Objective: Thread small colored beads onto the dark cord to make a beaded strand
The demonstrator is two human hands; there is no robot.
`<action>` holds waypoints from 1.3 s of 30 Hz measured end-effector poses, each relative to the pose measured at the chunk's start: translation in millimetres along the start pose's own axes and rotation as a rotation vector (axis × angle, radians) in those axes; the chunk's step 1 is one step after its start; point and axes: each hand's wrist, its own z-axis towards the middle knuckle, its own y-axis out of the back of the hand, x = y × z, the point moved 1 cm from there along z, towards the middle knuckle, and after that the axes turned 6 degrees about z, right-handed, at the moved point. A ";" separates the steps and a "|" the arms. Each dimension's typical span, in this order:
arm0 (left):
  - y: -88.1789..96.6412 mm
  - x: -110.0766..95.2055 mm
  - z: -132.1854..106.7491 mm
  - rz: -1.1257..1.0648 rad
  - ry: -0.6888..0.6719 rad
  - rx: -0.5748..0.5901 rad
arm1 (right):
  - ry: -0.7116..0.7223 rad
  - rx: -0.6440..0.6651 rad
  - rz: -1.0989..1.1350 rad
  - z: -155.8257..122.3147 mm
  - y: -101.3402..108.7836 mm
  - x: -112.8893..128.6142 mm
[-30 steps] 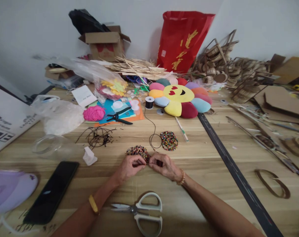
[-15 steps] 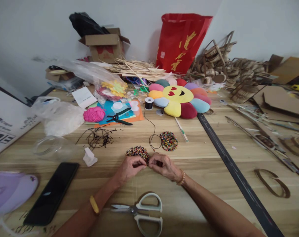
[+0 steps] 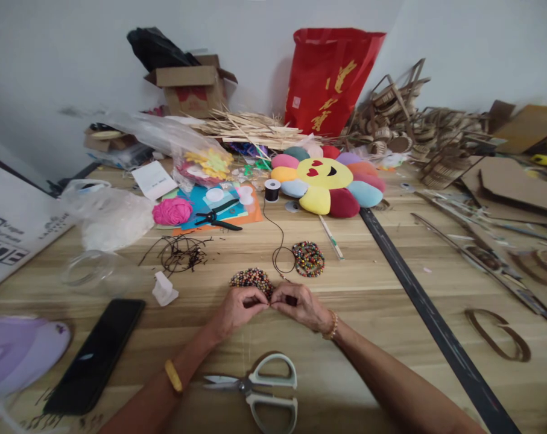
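My left hand and my right hand meet over the table, thumb and forefinger of each pinched together. Between the fingertips runs a thin cord, mostly hidden by the fingers. Just beyond them lies a heap of multicoloured bead strands, partly covered by the hands. A second coil of bead strands rests to the right. Black cord trails from a spool down toward my right hand. Scissors with white handles lie spread apart on the near side, between my forearms.
A phone and a crumpled white paper lie left, with tangled black cord scraps beyond. Black pliers, pink yarn and a flower cushion sit farther back. A dark strip crosses the right side.
Both hands keep their pinch in nearly the same spot, the right fingertips shifting very slightly. The things on the table have not moved.
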 end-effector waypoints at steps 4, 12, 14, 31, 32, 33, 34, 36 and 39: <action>0.1 0.3 0.4 0.009 -0.025 -0.004 | -0.018 0.007 -0.019 -0.5 0.0 -1.2; 1.6 -2.0 -0.3 0.028 -0.020 -0.005 | -0.013 0.012 -0.019 0.2 0.2 -1.0; 1.6 -1.8 -0.4 0.029 -0.019 -0.007 | -0.018 0.013 -0.013 0.1 0.8 -0.2; 0.8 -3.3 -0.5 0.076 -0.056 -0.005 | 0.114 -0.010 -0.056 -1.0 -2.2 2.3; 0.7 -3.0 -0.5 0.078 -0.062 -0.004 | 0.128 -0.008 -0.067 -1.1 -2.7 2.3; 0.7 -3.0 -0.6 0.086 -0.067 -0.004 | 0.137 -0.004 -0.077 -1.2 -3.1 2.6; 1.0 -3.2 -0.7 0.098 -0.073 -0.004 | 0.143 -0.002 -0.087 -1.2 -3.5 3.2; 1.9 -4.5 -0.8 0.121 -0.085 -0.009 | 0.154 0.004 -0.111 -1.3 -4.0 4.9; 3.7 -6.9 -1.1 0.134 -0.096 -0.003 | 0.187 0.017 -0.162 -1.5 -5.0 6.9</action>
